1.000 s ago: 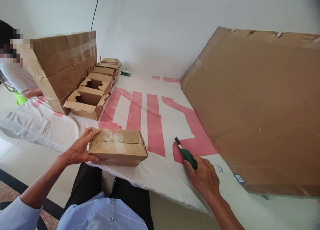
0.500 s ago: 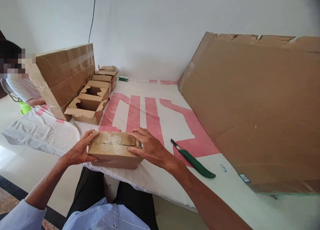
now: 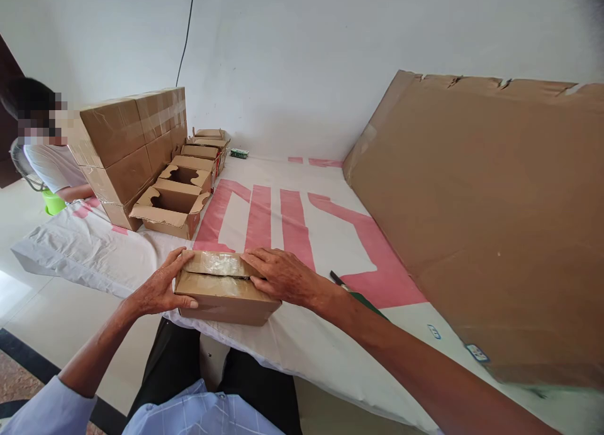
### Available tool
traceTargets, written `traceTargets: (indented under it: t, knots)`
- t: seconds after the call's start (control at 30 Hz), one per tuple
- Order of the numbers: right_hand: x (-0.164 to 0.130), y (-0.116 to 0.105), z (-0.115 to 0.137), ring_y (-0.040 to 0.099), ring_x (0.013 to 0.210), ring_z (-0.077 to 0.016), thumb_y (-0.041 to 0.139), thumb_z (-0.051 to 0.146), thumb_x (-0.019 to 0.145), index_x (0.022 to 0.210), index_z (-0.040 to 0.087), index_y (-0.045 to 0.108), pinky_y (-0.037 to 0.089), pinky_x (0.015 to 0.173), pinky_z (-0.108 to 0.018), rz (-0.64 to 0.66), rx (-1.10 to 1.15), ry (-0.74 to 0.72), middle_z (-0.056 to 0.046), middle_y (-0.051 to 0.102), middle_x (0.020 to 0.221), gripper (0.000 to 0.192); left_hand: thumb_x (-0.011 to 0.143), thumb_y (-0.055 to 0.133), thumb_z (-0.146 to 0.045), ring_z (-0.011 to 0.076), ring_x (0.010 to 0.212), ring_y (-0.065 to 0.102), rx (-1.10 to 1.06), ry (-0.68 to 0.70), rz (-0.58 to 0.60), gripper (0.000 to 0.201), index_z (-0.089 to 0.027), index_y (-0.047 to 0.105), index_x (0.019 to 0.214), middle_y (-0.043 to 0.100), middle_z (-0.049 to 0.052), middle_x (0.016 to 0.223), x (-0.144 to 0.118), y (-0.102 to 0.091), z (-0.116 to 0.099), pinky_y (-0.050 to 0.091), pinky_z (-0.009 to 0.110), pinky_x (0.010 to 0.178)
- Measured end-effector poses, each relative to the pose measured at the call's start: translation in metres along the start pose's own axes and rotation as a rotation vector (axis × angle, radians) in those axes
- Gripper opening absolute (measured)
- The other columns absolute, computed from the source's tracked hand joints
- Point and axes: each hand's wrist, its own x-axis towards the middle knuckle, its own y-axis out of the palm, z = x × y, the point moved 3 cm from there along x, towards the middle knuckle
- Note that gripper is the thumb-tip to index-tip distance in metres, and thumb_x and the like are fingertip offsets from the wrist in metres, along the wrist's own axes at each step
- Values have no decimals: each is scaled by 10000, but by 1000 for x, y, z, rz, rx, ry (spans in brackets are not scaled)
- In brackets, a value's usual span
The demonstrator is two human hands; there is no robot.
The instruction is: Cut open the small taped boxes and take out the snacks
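A small closed cardboard box [image 3: 226, 306] lies at the near edge of the cloth-covered table, with clear tape [image 3: 221, 265] along its top seam. My left hand [image 3: 165, 287] is closed on the box's left end, its thumb on the front side and its fingers over the top corner. Bent over the top right part of the box, my right hand [image 3: 283, 274] grips it with fingers and thumb on the taped flaps. A knife [image 3: 368, 304] with a green handle lies beyond my right forearm, which partly hides it.
Open cardboard boxes [image 3: 165, 218] stand in a row at the left, beside a stack of taped boxes [image 3: 117, 177]. A large cardboard sheet [image 3: 495, 233] rises on the right. A small green packet [image 3: 239, 153] lies near the wall. Another person [image 3: 59, 164] sits behind the stack.
My right hand has moved left and further over the top of the box, hiding its right end. The right forearm now covers part of the knife. The view has shifted slightly.
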Motion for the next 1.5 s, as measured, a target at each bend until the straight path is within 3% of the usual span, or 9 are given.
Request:
traceTargets:
  t: [0.27, 0.5, 0.77, 0.87, 1.0, 1.17, 1.3, 1.43, 1.5]
  knots:
    - [-1, -5, -27, 670, 850, -210, 387, 386, 1055, 1045, 199, 725, 516, 784, -339, -259, 582, 135, -61, 760, 939, 386, 874, 757, -654, 416, 1507, 432, -280, -75, -111, 1056, -321, 184, 1696, 315, 193, 1707, 7, -1, 1, 504, 565, 1124]
    - [32, 26, -56, 480, 717, -162, 625, 684, 720, 769, 199, 626, 382, 662, -306, -237, 1123, 465, 1, 583, 732, 488, 930, 690, -593, 324, 1294, 633, -403, -152, -225, 844, -245, 349, 1618, 617, 172, 1425, 31, -2, 5, 573, 502, 1023]
    - [37, 46, -57, 451, 653, -136, 697, 494, 645, 657, 179, 640, 332, 611, -289, -69, 1128, 535, 13, 561, 633, 320, 862, 777, -571, 438, 1449, 446, 300, -67, -140, 656, -237, 620, 1404, 426, 174, 1595, 23, -10, -36, 429, 633, 1165]
    - [38, 45, -59, 429, 628, -128, 696, 447, 635, 615, 178, 624, 313, 579, -283, -21, 1119, 526, 15, 540, 604, 280, 967, 668, -547, 409, 1400, 483, 475, 64, -47, 399, -220, 701, 1193, 619, 152, 1378, 21, -7, -55, 424, 622, 1146]
    - [40, 46, -60, 391, 597, -118, 671, 447, 619, 571, 190, 576, 279, 538, -271, 1, 1114, 518, 27, 484, 566, 278, 1002, 629, -538, 376, 1244, 594, 488, 110, 138, 392, -177, 693, 1141, 706, 130, 1078, 23, -3, -63, 475, 555, 1048]
    - [42, 51, -63, 334, 561, -98, 694, 444, 601, 534, 209, 497, 233, 503, -254, -16, 1101, 548, 53, 397, 533, 314, 994, 668, -380, 296, 1049, 622, 489, 232, -40, 235, -171, 680, 1100, 702, 114, 1080, 8, -15, -85, 471, 438, 894]
    - [43, 52, -66, 355, 563, -98, 718, 485, 593, 540, 204, 514, 243, 500, -251, -17, 1109, 529, 45, 432, 554, 351, 1039, 607, -362, 233, 892, 609, 418, 331, 83, 269, -185, 670, 847, 670, 63, 886, -21, 1, -99, 467, 373, 799]
    - [42, 49, -65, 389, 564, -107, 737, 534, 606, 531, 209, 484, 268, 498, -253, 4, 1108, 476, 39, 447, 550, 419, 1048, 537, -252, 244, 904, 606, 498, 284, -27, 273, -177, 681, 830, 682, 101, 968, -31, 11, -84, 501, 385, 788]
    - [44, 47, -63, 398, 566, -110, 741, 539, 611, 524, 211, 469, 274, 498, -255, 11, 1092, 456, 37, 453, 553, 435, 1016, 613, -295, 280, 1041, 628, 469, 225, -111, 163, -180, 727, 1034, 680, 141, 1175, -25, 6, -68, 538, 433, 885]
